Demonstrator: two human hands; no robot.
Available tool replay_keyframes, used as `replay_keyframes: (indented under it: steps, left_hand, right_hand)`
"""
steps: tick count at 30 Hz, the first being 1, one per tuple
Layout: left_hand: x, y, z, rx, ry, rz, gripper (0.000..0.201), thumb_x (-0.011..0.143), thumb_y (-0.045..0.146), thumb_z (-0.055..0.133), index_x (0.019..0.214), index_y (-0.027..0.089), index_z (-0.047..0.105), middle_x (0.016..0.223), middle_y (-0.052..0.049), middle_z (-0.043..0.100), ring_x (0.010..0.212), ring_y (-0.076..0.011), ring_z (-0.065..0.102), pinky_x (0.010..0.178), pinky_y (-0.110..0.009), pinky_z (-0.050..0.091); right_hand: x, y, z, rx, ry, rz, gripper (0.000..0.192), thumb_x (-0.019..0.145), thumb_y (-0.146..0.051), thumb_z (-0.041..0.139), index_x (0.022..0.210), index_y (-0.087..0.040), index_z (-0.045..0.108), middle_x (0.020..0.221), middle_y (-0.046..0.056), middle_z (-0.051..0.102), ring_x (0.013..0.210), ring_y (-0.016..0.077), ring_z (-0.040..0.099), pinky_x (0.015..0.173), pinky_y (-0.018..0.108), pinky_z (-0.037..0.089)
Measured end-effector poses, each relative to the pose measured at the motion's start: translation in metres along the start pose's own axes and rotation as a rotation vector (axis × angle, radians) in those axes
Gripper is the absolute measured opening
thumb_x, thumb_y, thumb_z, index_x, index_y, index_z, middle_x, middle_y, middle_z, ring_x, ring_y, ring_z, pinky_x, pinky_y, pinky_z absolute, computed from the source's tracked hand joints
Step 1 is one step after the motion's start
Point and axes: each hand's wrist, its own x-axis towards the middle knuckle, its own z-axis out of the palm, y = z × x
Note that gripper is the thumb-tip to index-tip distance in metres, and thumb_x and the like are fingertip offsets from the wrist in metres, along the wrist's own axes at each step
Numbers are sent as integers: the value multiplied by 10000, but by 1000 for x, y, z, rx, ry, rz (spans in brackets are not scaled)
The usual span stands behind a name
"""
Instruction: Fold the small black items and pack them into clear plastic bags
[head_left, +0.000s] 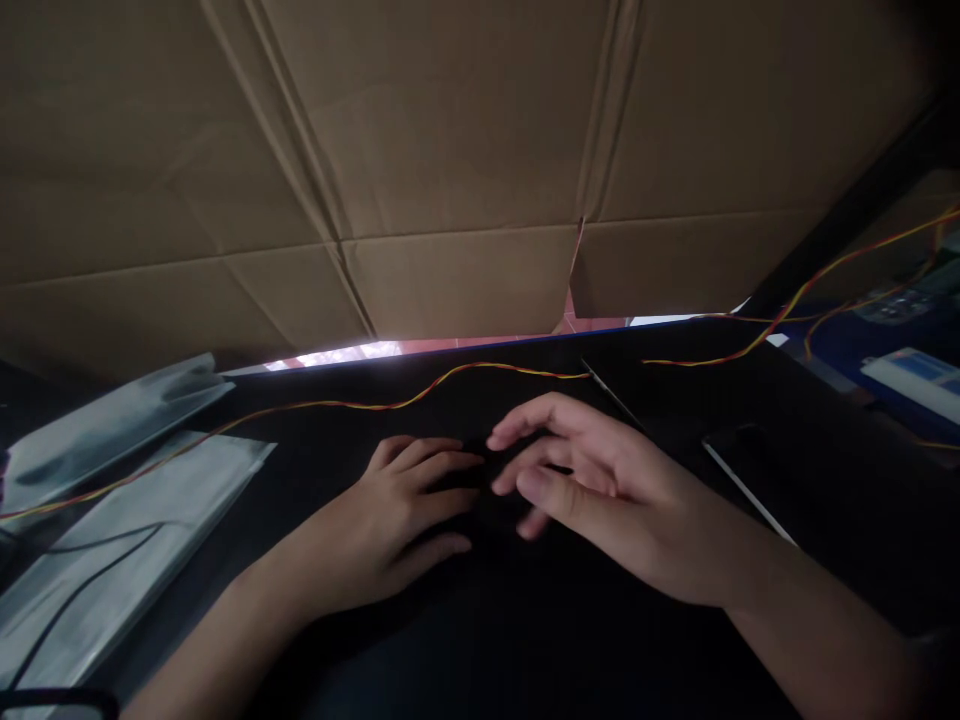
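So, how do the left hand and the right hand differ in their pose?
The left hand lies low on the black table surface, fingers pointing right; the right hand is raised above it, fingers pointing left. The left hand's fingers are spread; the right hand's are loosely curled. Both are bare and meet over a dark, unclear spot.

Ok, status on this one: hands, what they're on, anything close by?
Left hand flat on black table, fingers spread. Right hand hovering open beside it. Whatever lies between them too dark to tell. Red-yellow wire just beyond fingertips.
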Motion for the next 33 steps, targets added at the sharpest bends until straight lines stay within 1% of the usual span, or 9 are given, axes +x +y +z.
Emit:
replay_keyframes:
  steps: [3, 7, 10, 13, 16, 19, 23, 29, 33]
  left_hand:
    - [-4, -10, -5, -21, 32, -36, 360, 1085, 292, 613, 1427, 385, 681, 1510, -35, 660, 1407, -302, 587, 1184, -524, 425]
    - [-11, -22, -16, -23, 123, -93, 270, 1092, 243, 535, 1239, 327, 745, 1309, -28, 730, 1232, -252, 663, 1123, -462, 438]
    - [-11, -24, -16, 1, 125, -95, 254, 1093, 252, 534, 1224, 320, 740, 1244, -27, 734, 1167, -239, 670, 1083, -447, 442]
    - [-10, -23, -12, 9, 99, -96, 295, 1088, 269, 557, 1305, 359, 736, 1294, -21, 722, 1182, -247, 666, 1088, -445, 447]
    - [-11, -25, -7, -11, 74, -102, 333, 1090, 294, 579, 1378, 386, 718, 1340, -25, 712, 1207, -253, 661, 1085, -433, 462]
    - [-12, -26, -5, -24, 52, -104, 339, 1095, 324, 592, 1407, 397, 704, 1357, -29, 704, 1210, -256, 663, 1073, -428, 474]
    - [-12, -25, -5, -21, 49, -105, 335, 1097, 348, 593, 1410, 395, 705, 1354, -38, 697, 1199, -269, 663, 1055, -436, 482]
    - [-9, -21, -6, -34, 29, -104, 324, 1099, 336, 593, 1402, 380, 699, 1359, -39, 690, 1209, -259, 657, 1062, -430, 474]
    - [-9, -21, -5, -29, 44, -98, 333, 1087, 337, 614, 1404, 380, 707, 1359, -45, 698, 1211, -264, 665, 1062, -427, 478]
  right_hand:
    - [4, 4, -2, 112, -12, -114, 193, 1078, -330, 648, 1249, -250, 688, 1295, 85, 725, 1182, 235, 742, 966, 404, 653]
    - [13, 17, -25, -346, 180, -141, 79, 1049, -289, 665, 1097, -267, 724, 1112, 29, 723, 951, 178, 720, 840, 344, 609]
    - [16, 23, -39, -606, 126, -43, 68, 1000, -326, 731, 1048, -280, 717, 1035, 7, 710, 897, 174, 671, 784, 330, 556]
    - [13, 19, -49, -585, 96, 53, 218, 1002, -456, 733, 944, -260, 657, 893, -15, 675, 807, 162, 635, 712, 308, 513]
    - [7, 12, -56, -527, -150, 213, 343, 875, -535, 862, 986, -264, 685, 866, -19, 690, 754, 160, 631, 650, 280, 504]
    - [5, 11, -53, -594, -293, 287, 405, 789, -458, 931, 1101, -297, 730, 922, -15, 740, 760, 167, 662, 626, 269, 493]
    - [8, 14, -40, -708, -172, 210, 54, 933, -298, 743, 947, -272, 697, 790, -36, 701, 695, 147, 632, 606, 275, 443]
    - [7, 8, -27, -567, 19, 23, 184, 1004, -323, 690, 883, -255, 570, 790, -50, 631, 692, 133, 576, 618, 278, 432]
    - [8, 16, -12, -724, -233, -12, 136, 1021, -332, 714, 920, -245, 685, 919, -15, 725, 790, 167, 644, 720, 331, 447]
